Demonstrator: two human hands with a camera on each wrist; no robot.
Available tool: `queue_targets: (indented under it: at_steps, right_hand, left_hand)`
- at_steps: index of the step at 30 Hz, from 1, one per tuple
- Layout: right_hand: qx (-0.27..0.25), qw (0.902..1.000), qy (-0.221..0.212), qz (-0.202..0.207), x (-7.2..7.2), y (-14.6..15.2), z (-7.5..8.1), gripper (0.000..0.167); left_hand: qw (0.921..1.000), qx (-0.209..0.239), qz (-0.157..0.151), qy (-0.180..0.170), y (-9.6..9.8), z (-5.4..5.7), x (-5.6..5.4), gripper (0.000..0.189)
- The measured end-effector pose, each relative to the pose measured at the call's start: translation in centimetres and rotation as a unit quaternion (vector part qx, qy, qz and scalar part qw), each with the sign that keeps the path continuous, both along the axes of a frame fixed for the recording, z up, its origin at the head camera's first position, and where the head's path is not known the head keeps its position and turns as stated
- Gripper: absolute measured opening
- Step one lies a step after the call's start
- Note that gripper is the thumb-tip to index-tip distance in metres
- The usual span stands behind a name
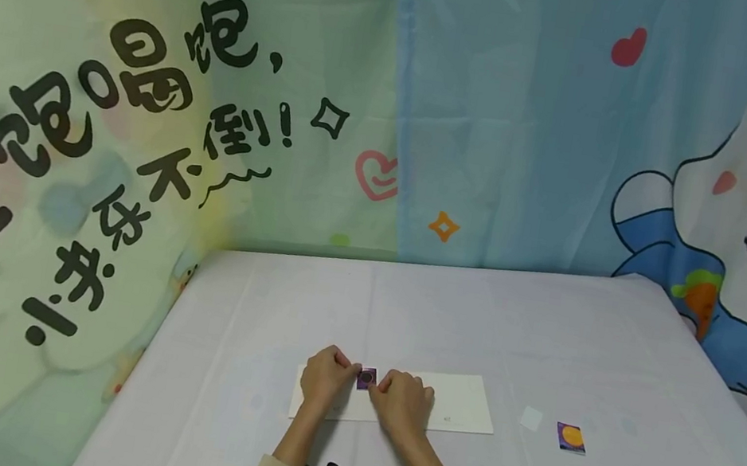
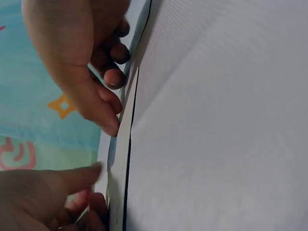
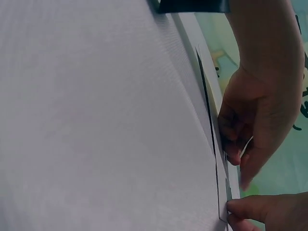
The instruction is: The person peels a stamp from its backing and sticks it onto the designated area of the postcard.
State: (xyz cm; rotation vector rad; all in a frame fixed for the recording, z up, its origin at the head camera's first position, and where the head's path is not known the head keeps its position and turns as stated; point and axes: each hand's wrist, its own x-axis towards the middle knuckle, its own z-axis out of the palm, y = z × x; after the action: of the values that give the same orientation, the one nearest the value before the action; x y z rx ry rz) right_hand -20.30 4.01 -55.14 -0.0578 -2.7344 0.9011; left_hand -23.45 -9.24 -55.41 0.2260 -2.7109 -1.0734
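The right hand point(image 1: 404, 403) pinches the right edge of a small purple card point(image 1: 367, 379), which is above a white sheet point(image 1: 460, 403) on the surface point(image 1: 260, 313). The left hand point(image 1: 326, 377) is at its left edge; I cannot tell if it grips. Another card point(image 1: 571, 437) lies to the right.

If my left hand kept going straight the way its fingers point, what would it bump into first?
Most likely the small purple card, right in front of your left hand over the white sheet. Whether they already touch, I can't tell.
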Motion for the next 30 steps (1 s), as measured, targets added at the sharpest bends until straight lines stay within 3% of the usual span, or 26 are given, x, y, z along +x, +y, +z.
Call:
queue_targets:
  at_steps: [5,7,9,12,15,18,22,30]
  right_hand:
    - [0.017,0.9986,0.04,0.03,0.2,0.0,0.0,0.015]
    - [0.02,0.9964,0.065,0.05,0.6,-0.1,0.1,0.007]
    - [0.029,0.993,0.086,0.076,1.0,-0.1,0.1,0.009]
    - [0.044,0.9876,0.08,0.128,2.1,0.0,0.2,0.026]
    - [0.069,0.9786,0.047,0.188,3.2,-0.1,0.3,0.044]
    - [0.089,0.9688,0.026,0.23,3.9,-0.2,0.5,0.053]
    - [0.095,0.9661,0.009,0.24,4.0,-0.3,0.7,0.057]
    - [0.122,0.9627,-0.005,0.242,4.1,-0.6,0.3,0.06]
  left_hand:
    - [0.9987,0.037,0.009,0.034,-0.3,0.1,0.3,0.017]
    - [0.9979,0.029,0.003,0.058,-0.5,0.1,0.8,0.013]
    - [0.9962,-0.007,-0.019,0.085,-0.7,0.0,1.4,0.016]
    - [0.9875,-0.097,-0.067,0.104,-1.3,-0.5,2.5,0.036]
    - [0.9771,-0.164,-0.105,0.084,-2.0,-1.2,3.5,0.052]
    - [0.9723,-0.197,-0.119,0.04,-2.7,-1.8,4.3,0.059]
    - [0.9705,-0.208,-0.122,0.008,-3.3,-2.4,4.5,0.061]
    - [0.9692,-0.219,-0.113,-0.01,-3.6,-2.4,4.5,0.06]
